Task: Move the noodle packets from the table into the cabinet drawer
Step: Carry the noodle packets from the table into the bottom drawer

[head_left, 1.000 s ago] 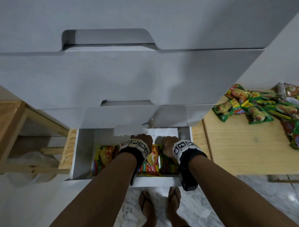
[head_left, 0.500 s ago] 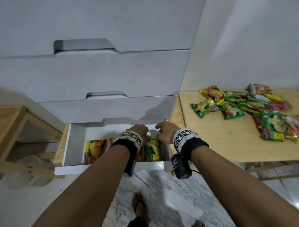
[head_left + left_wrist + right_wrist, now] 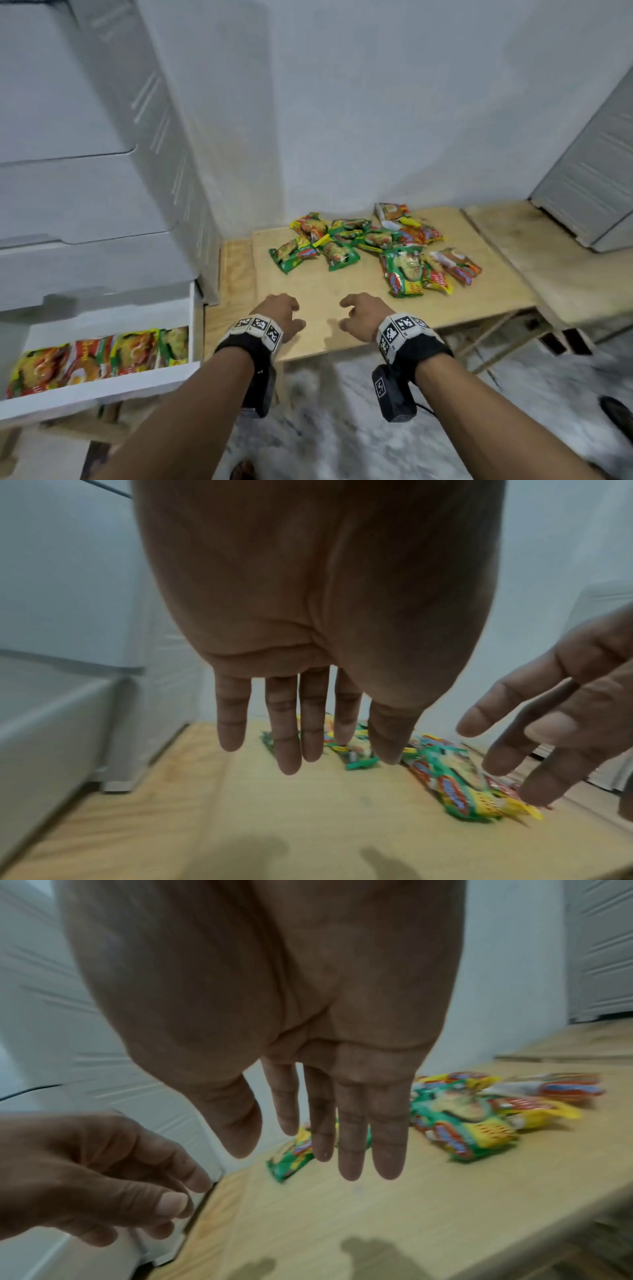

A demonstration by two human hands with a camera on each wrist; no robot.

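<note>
Several green, yellow and red noodle packets [image 3: 370, 245] lie in a loose heap at the back of the wooden table [image 3: 325, 298]. Both hands hover empty above its near part. My left hand [image 3: 281, 317] and right hand [image 3: 359, 313] sit side by side, fingers relaxed and pointing toward the heap. In the left wrist view the left hand [image 3: 308, 737] has straight fingers over bare wood, packets [image 3: 455, 780] beyond. The right hand [image 3: 342, 1139] looks the same in its wrist view. The open bottom drawer [image 3: 102, 390] at left holds a row of packets [image 3: 99, 356].
The white cabinet [image 3: 85, 192] stands left of the table, its open drawer jutting toward me. A white wall runs behind the table. A second wooden surface [image 3: 565, 260] and a grey panel [image 3: 592, 185] are at right. Marble floor lies below.
Both hands have left the drawer and swung right over the table, empty. The view has turned right from the drawer to the packet heap.
</note>
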